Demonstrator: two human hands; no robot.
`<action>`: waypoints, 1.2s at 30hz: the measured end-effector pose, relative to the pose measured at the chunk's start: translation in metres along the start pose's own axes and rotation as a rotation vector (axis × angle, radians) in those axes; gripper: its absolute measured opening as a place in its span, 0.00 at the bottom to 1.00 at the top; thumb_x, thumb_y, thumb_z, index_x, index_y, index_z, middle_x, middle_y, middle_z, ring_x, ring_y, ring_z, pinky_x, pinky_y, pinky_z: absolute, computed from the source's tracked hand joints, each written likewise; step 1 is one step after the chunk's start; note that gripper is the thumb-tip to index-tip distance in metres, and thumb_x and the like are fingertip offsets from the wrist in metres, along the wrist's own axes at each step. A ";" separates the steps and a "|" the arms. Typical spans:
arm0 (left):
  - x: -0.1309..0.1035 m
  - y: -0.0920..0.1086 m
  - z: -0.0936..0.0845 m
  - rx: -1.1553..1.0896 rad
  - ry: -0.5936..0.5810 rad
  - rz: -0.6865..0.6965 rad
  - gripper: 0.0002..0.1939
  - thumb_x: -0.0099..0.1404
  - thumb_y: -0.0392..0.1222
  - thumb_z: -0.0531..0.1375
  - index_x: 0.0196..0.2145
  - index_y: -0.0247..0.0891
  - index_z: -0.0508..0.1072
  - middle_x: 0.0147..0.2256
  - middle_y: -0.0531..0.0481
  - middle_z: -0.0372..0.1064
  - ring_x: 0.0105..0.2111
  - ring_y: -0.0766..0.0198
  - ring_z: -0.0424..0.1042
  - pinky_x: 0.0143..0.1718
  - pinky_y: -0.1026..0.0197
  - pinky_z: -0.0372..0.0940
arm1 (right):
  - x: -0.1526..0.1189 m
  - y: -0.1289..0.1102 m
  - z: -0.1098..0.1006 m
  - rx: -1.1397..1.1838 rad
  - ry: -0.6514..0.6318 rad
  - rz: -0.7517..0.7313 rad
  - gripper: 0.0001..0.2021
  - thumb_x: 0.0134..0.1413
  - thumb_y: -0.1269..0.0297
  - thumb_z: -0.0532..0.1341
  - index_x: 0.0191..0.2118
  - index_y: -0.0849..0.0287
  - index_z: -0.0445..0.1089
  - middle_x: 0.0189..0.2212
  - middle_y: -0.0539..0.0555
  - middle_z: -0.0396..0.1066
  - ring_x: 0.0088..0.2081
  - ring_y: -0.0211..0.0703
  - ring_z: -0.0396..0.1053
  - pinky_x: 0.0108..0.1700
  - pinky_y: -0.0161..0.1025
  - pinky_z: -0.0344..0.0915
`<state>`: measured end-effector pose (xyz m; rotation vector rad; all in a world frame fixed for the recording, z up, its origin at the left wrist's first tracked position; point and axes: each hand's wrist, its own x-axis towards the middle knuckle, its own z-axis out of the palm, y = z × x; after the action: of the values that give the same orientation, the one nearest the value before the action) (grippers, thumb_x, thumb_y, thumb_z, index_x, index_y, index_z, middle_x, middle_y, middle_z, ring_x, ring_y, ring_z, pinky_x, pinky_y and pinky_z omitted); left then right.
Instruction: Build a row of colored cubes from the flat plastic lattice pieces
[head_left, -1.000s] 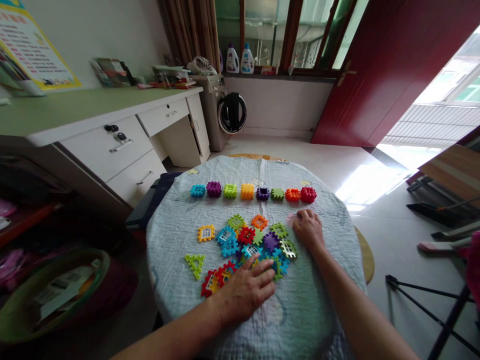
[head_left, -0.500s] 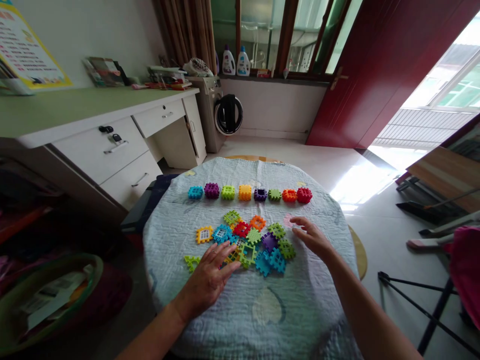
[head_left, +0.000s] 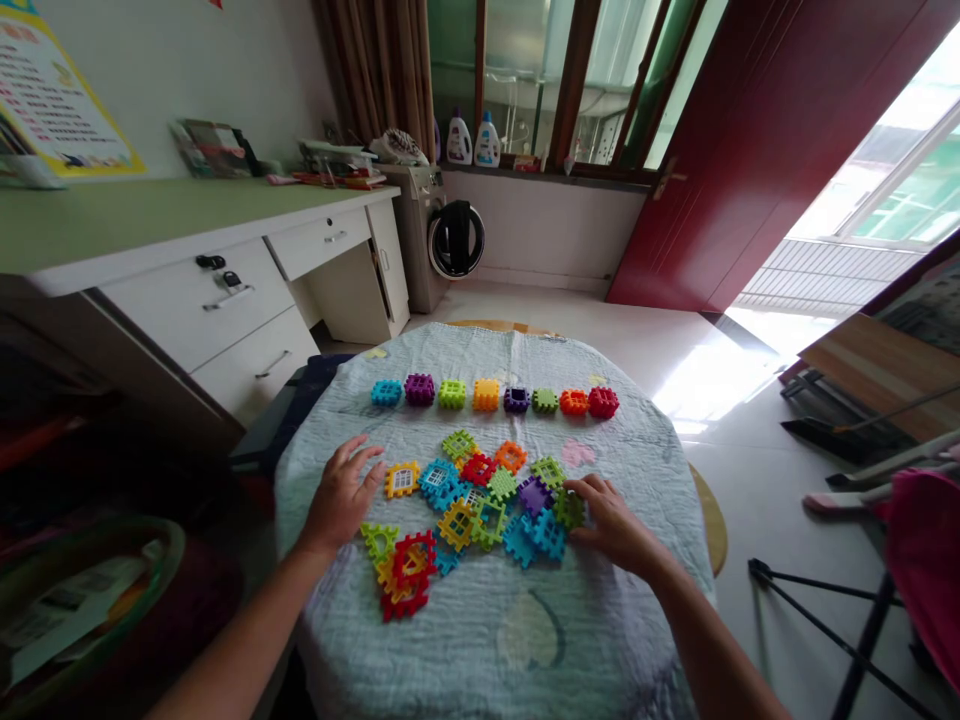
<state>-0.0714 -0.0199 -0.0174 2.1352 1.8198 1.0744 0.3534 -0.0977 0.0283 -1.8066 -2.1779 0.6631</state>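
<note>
My left hand [head_left: 346,497] hovers at the left of a loose pile, fingers apart and holding nothing, close to a yellow window piece [head_left: 403,479]. At the pile's right edge my right hand [head_left: 611,520] has its fingertips at a green interlocking piece [head_left: 568,508], partly covering it; the thumb and fingers stay apart. The pile includes a purple piece [head_left: 535,495], blue pieces [head_left: 547,536] and an orange piece [head_left: 511,456]. Red pieces [head_left: 414,560] overlap yellow ones near a light green triangular piece [head_left: 380,541] at the front left.
Behind the pile runs a row of assembled block cubes, from a blue cube [head_left: 387,392] to a red cube [head_left: 603,402]. A pale quilted cloth [head_left: 525,630] covers the round table. A desk [head_left: 187,225] stands at left, and black stand legs [head_left: 817,610] at right.
My left hand has moved left off the pile, uncovering the red and yellow pieces at the front left. My right hand has come down to the green piece at the right edge.
</note>
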 end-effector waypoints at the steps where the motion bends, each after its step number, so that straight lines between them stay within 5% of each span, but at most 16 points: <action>1: 0.004 -0.004 0.002 0.005 0.007 -0.023 0.24 0.66 0.58 0.50 0.43 0.37 0.75 0.53 0.39 0.64 0.56 0.47 0.66 0.60 0.44 0.61 | 0.003 0.003 -0.001 0.001 0.028 -0.015 0.30 0.43 0.72 0.63 0.57 0.54 0.67 0.47 0.57 0.67 0.49 0.51 0.63 0.54 0.49 0.62; 7: 0.004 -0.011 0.010 0.041 0.013 -0.025 0.22 0.66 0.56 0.50 0.41 0.37 0.75 0.50 0.39 0.67 0.53 0.48 0.68 0.58 0.46 0.63 | 0.029 0.009 -0.006 -0.038 0.189 -0.076 0.33 0.42 0.80 0.56 0.57 0.52 0.66 0.53 0.58 0.63 0.54 0.50 0.60 0.58 0.50 0.58; 14: 0.001 -0.010 0.012 0.156 -0.014 0.020 0.18 0.65 0.51 0.51 0.40 0.38 0.74 0.49 0.39 0.68 0.52 0.49 0.69 0.56 0.47 0.64 | 0.056 -0.004 -0.003 -0.151 0.022 -0.077 0.35 0.41 0.81 0.56 0.57 0.48 0.68 0.53 0.56 0.64 0.54 0.51 0.60 0.59 0.51 0.57; 20: 0.001 -0.008 0.012 0.198 -0.014 0.044 0.16 0.64 0.49 0.52 0.40 0.39 0.74 0.49 0.39 0.68 0.51 0.48 0.69 0.55 0.46 0.65 | 0.061 0.005 -0.003 -0.089 -0.038 -0.145 0.35 0.41 0.76 0.60 0.59 0.51 0.65 0.53 0.58 0.65 0.56 0.54 0.58 0.62 0.53 0.52; 26: 0.001 -0.007 0.011 0.217 -0.028 0.055 0.16 0.65 0.49 0.52 0.40 0.38 0.74 0.49 0.38 0.68 0.51 0.48 0.69 0.55 0.45 0.64 | 0.065 0.007 -0.008 -0.078 -0.040 -0.062 0.25 0.40 0.69 0.65 0.50 0.55 0.70 0.44 0.56 0.65 0.47 0.49 0.62 0.53 0.46 0.59; 36: 0.002 -0.007 0.011 0.224 -0.034 0.055 0.16 0.65 0.49 0.52 0.39 0.38 0.74 0.48 0.39 0.69 0.50 0.48 0.69 0.55 0.46 0.64 | 0.053 0.033 -0.006 -0.109 0.141 0.081 0.21 0.43 0.58 0.66 0.46 0.58 0.72 0.39 0.56 0.66 0.41 0.47 0.63 0.47 0.43 0.60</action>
<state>-0.0711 -0.0128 -0.0286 2.3226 1.9594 0.8754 0.3733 -0.0407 0.0124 -1.9414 -2.0948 0.4264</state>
